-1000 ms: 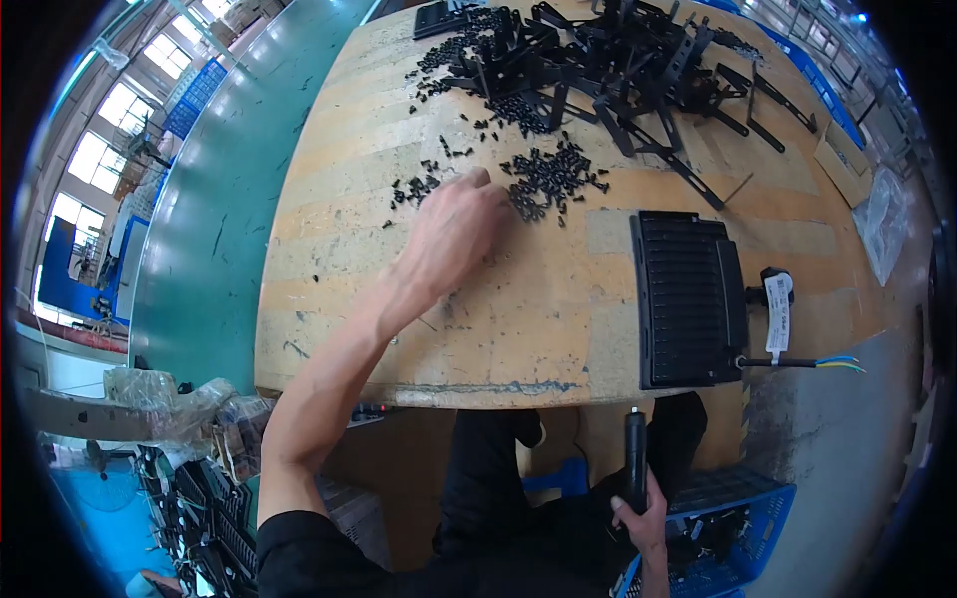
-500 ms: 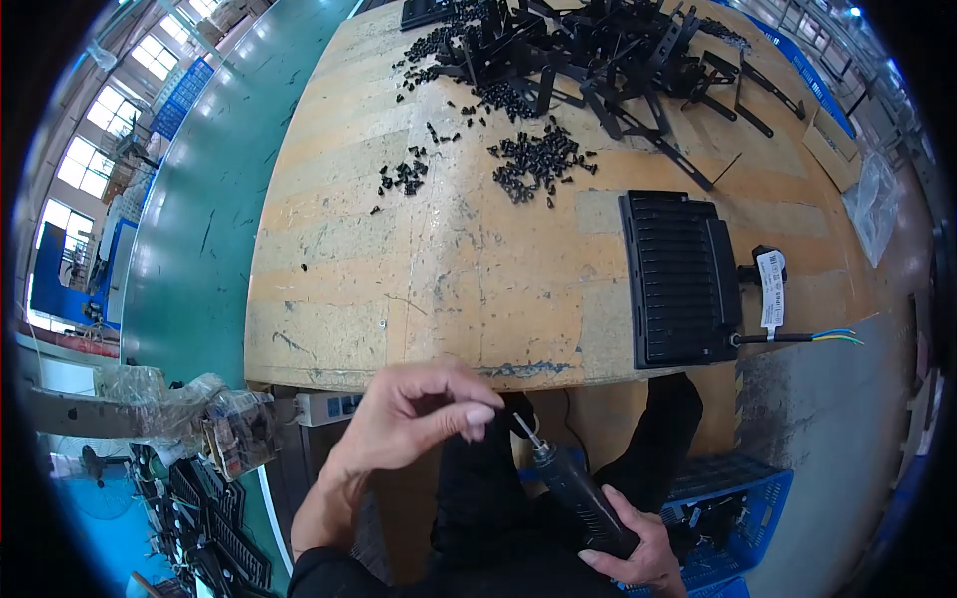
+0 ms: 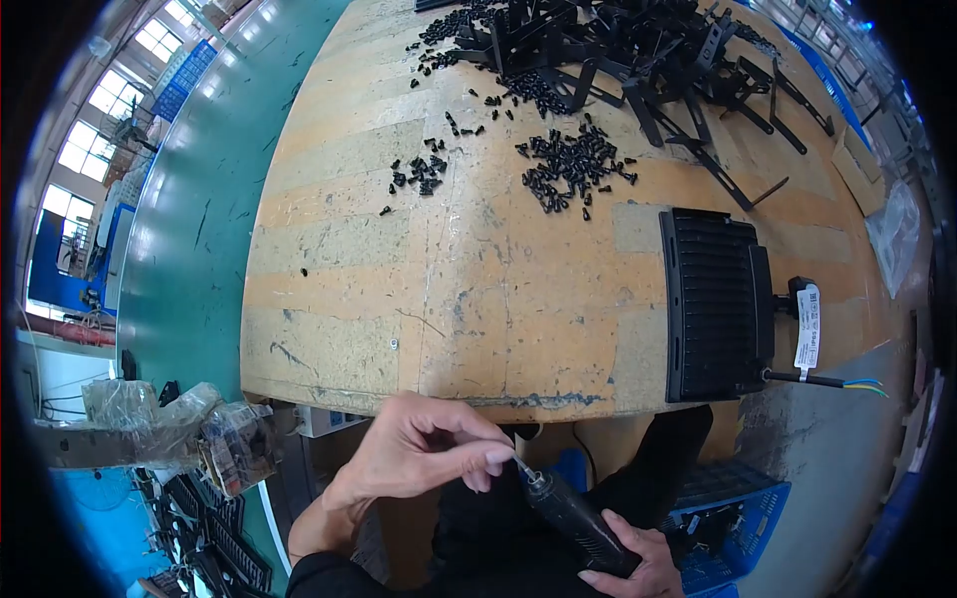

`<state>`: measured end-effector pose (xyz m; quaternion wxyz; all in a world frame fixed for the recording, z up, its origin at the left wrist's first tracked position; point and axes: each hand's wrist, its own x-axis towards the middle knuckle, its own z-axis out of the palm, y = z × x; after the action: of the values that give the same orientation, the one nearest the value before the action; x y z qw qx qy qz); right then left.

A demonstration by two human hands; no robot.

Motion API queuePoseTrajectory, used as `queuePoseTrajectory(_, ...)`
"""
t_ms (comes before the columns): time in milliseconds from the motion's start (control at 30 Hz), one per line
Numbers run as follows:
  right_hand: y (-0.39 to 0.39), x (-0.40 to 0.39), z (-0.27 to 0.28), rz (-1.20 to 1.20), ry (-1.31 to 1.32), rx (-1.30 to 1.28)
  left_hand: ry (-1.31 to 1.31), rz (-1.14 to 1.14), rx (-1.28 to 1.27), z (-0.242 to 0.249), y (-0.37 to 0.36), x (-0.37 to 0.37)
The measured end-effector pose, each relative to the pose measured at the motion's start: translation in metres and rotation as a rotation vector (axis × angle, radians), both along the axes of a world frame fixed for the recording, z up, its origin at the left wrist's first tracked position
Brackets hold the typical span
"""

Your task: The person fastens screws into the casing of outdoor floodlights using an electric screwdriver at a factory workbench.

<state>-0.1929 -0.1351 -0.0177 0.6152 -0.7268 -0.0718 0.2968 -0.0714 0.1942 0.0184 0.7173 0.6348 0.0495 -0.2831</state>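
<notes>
My right hand [image 3: 638, 560] is wrapped round the rear of a black electric screwdriver [image 3: 578, 520], which slants up and to the left. Its thin metal bit [image 3: 525, 468] points at my left hand [image 3: 424, 453]. Thumb and forefinger of my left hand are pinched together at the tip of the bit; whatever lies between them is hidden. Both hands are below the table's near edge, over my lap. A black finned floodlight housing [image 3: 716, 309] lies on the table's right side, its labelled cable [image 3: 809, 329] ending in bare coloured wires.
On the wooden table [image 3: 349, 249] lie a pile of black screws [image 3: 573, 169], a smaller screw group [image 3: 419, 177] and a heap of black metal brackets [image 3: 638, 60]. A blue crate [image 3: 763, 518] stands below right. Plastic-wrapped material [image 3: 239, 447] is at left.
The left hand's fingertips have moved right and slightly down, to the tip of the screwdriver bit. The view has shifted a little, so the table things appear lower and farther right.
</notes>
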Motion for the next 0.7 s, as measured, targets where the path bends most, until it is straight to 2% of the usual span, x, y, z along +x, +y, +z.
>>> queuePoseTrajectory(167,0.004,0.005,0.004,-0.017,-0.017,-0.04,0.008,-0.024,-0.053,-0.003,0.0,0.001)
queuePoseTrajectory(267,0.005,0.003,0.008,-0.015,-0.06,-0.076,0.06,0.1,-0.121,-0.003,0.001,0.0)
queuePoseTrajectory(400,0.007,-0.001,0.01,0.023,-0.222,-0.192,-0.012,0.025,-0.056,0.003,-0.001,0.0)
queuePoseTrajectory(467,0.006,-0.006,0.003,0.031,-0.29,-0.221,-0.038,-0.078,0.063,0.009,-0.002,0.003)
queuePoseTrajectory(533,0.006,-0.007,-0.001,0.046,-0.358,-0.238,-0.017,-0.084,0.035,0.007,-0.003,0.003)
queuePoseTrajectory(600,0.006,-0.006,0.0,-0.077,0.081,0.005,0.004,-0.092,0.005,0.001,-0.007,0.004)
queuePoseTrajectory(667,0.009,-0.013,-0.008,-0.112,0.119,0.044,0.046,-0.053,-0.226,-0.008,-0.015,0.006)
queuePoseTrajectory(700,0.012,-0.014,-0.011,-0.155,0.16,0.076,-0.002,-0.047,-0.257,-0.013,-0.019,0.011)
